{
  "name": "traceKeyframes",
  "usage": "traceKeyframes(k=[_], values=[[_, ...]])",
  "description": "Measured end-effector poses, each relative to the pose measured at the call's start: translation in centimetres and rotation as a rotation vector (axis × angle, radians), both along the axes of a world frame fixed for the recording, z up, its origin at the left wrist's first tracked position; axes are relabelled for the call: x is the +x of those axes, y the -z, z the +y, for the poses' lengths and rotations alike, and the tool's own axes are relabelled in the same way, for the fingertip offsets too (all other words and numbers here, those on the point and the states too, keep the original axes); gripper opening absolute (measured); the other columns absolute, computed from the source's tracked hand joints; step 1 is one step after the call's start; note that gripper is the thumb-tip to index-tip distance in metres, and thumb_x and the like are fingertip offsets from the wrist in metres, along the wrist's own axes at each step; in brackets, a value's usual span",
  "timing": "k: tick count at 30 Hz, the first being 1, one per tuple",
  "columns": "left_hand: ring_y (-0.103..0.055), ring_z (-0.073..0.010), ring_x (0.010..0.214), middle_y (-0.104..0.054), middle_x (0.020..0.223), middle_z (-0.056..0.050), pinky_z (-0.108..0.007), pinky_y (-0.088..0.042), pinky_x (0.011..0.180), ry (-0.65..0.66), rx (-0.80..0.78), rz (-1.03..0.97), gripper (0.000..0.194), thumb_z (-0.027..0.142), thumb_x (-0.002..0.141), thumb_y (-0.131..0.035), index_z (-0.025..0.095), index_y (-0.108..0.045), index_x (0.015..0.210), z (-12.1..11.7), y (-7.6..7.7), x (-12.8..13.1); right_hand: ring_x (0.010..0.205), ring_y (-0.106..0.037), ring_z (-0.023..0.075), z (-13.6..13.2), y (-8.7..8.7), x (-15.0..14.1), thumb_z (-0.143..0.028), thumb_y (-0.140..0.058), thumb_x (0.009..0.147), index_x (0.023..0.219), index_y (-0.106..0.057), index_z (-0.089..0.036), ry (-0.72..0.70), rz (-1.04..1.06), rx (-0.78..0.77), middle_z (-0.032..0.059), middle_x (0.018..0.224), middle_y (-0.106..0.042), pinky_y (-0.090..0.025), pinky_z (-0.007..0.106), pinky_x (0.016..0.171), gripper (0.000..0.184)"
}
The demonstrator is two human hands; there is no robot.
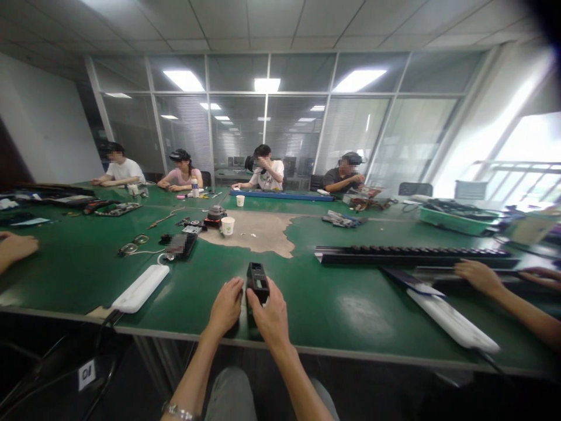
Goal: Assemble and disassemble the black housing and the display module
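A black rectangular plastic housing (258, 277), with openings in its top, stands on the green table in front of me. My right hand (272, 313) grips its near end, thumb on the left side and fingers along the right. Just left of the housing, a narrow gap away, my left hand (225, 305) is closed with its fingertips pressed together. Whatever it may hold is hidden.
Paper cups (227, 226) stand ahead on a bare brown patch (267, 225). White power strips (141, 289) lie left and right. A long black rail (412, 254) is at right, beside another person's hand (480, 277). Several people sit across the table.
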State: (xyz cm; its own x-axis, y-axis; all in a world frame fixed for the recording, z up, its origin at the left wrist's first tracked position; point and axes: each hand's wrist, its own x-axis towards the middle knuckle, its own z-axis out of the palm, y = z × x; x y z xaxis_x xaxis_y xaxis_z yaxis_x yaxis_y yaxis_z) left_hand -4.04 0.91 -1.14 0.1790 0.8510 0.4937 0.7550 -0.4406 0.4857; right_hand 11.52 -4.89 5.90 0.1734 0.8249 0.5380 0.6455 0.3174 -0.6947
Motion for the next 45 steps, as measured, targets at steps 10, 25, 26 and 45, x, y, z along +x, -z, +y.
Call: traceKeyframes(k=[10,25,26,45], values=[[-0.036,-0.0241,0.138,-0.055,0.137,-0.011,-0.049,-0.031,0.114,0.048,0.044,0.049,0.041,0.017,0.093,-0.039,0.015,-0.055,0.131,0.2,-0.2,0.0,0.126,-0.050,0.0292,0.6,3.5,7.3,-0.053,-0.053,0.085,0.128,-0.054,-0.011,0.150,-0.141,-0.043,0.0186,0.127,-0.059,-0.038,0.044,0.104,0.061],[-0.039,-0.0228,0.137,-0.054,0.139,-0.011,-0.047,-0.032,0.114,0.030,0.029,0.036,0.042,0.018,0.093,-0.039,0.015,-0.054,0.131,0.3,0.0,0.0,0.136,-0.036,0.0331,-0.4,4.9,7.5,-0.058,-0.058,0.079,0.144,-0.033,0.000,0.192,-0.293,-0.064,0.0209,0.142,-0.045,-0.033,0.045,0.109,0.090],[-0.039,-0.0230,0.137,-0.054,0.139,-0.012,-0.048,-0.032,0.114,0.030,0.026,0.036,0.042,0.018,0.093,-0.039,0.015,-0.054,0.131,0.3,0.0,0.0,0.137,-0.036,0.0330,-0.4,4.9,7.5,-0.059,-0.056,0.080,0.144,-0.033,-0.001,0.193,-0.289,-0.065,0.0210,0.143,-0.045,-0.033,0.045,0.109,0.090],[-0.034,-0.0231,0.140,-0.051,0.142,-0.010,-0.047,-0.027,0.116,0.011,-0.020,0.100,0.045,0.021,0.093,-0.037,0.015,-0.049,0.137,0.1,-0.3,0.1,0.123,-0.051,0.0318,-0.7,4.8,7.5,-0.054,-0.051,0.086,0.134,-0.051,-0.008,0.181,-0.349,-0.104,0.0185,0.129,-0.058,-0.033,0.047,0.106,0.066]])
